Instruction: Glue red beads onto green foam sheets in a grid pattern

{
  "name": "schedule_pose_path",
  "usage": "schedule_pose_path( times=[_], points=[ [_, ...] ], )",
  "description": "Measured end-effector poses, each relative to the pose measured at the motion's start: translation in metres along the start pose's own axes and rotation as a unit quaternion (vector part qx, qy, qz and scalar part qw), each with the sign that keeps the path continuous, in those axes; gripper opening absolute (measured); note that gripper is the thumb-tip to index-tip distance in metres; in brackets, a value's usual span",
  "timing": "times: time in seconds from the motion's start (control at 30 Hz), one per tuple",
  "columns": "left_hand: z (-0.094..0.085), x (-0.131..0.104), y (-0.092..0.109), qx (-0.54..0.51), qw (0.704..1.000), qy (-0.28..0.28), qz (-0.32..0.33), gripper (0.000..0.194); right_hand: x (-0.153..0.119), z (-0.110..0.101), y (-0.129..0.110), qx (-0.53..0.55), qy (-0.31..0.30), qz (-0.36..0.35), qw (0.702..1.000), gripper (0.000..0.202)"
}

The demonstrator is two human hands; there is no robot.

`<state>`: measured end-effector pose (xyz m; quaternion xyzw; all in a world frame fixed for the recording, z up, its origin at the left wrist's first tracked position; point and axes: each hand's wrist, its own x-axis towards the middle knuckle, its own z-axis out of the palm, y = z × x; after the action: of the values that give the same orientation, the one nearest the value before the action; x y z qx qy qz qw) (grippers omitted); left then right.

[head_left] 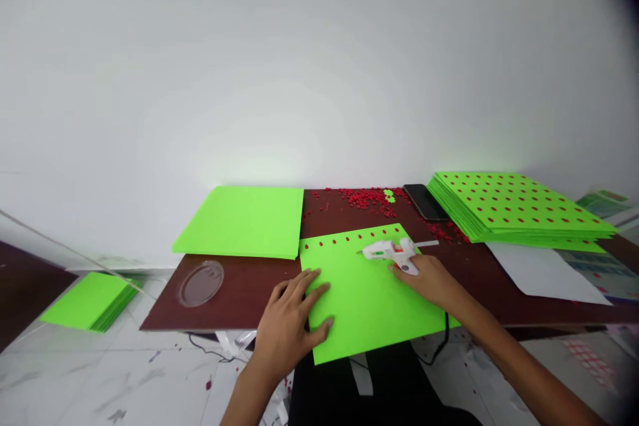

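Observation:
A bright green sheet [359, 306] lies in front of me, its near edge hanging past the table's edge. One row of small red pieces [347, 239] runs along its far edge. My left hand [294, 316] rests with fingers spread on the sheet's left edge. My right hand [424, 274] grips a white hot glue gun [389, 249] by its handle; a glue stick pokes out of its back. The nozzle points left, just above the sheet below the red row. A dark cord hangs from under the sheet's right side.
Plain green sheets [244, 223] lie at the left on the brown table [319, 206], near a clear round lid [201, 283]. Loose red pieces [367, 198] and a phone [424, 202] lie behind. Red-dotted green sheets [519, 203] are stacked right, above white paper [549, 274]. More green sheets [92, 299] sit on the floor.

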<state>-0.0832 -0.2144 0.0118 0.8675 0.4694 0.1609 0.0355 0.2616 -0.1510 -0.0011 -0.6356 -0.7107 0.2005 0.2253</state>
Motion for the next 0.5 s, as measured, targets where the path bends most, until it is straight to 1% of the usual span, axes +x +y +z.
schedule_pose_path(
  times=[0.1, 0.13, 0.2, 0.3, 0.4, 0.5],
  points=[
    [0.0, -0.001, 0.0, 0.004, 1.0, -0.005, 0.001, 0.054, -0.004, -0.003, -0.003, 0.027, -0.014, 0.013, 0.999, 0.043],
    [0.0, -0.001, -0.001, 0.007, 1.0, -0.006, 0.002, 0.054, -0.005, -0.005, -0.001, 0.041, -0.01, 0.017, 0.999, 0.046],
    [-0.001, -0.001, -0.001, 0.011, 1.0, -0.005, 0.005, 0.054, -0.009, -0.013, 0.01, 0.066, 0.017, 0.036, 0.997, 0.05],
    [-0.001, -0.001, -0.001, 0.019, 1.0, -0.007, 0.013, 0.055, -0.016, -0.032, 0.042, 0.083, 0.068, 0.08, 0.991, 0.054],
    [-0.003, 0.001, -0.001, 0.033, 0.999, -0.015, 0.021, 0.056, -0.026, -0.058, 0.079, 0.077, 0.051, 0.114, 0.989, 0.059],
    [-0.003, 0.004, -0.001, 0.042, 0.998, -0.019, 0.031, 0.059, -0.031, -0.079, 0.104, 0.028, 0.038, 0.15, 0.988, 0.062]
  ],
)
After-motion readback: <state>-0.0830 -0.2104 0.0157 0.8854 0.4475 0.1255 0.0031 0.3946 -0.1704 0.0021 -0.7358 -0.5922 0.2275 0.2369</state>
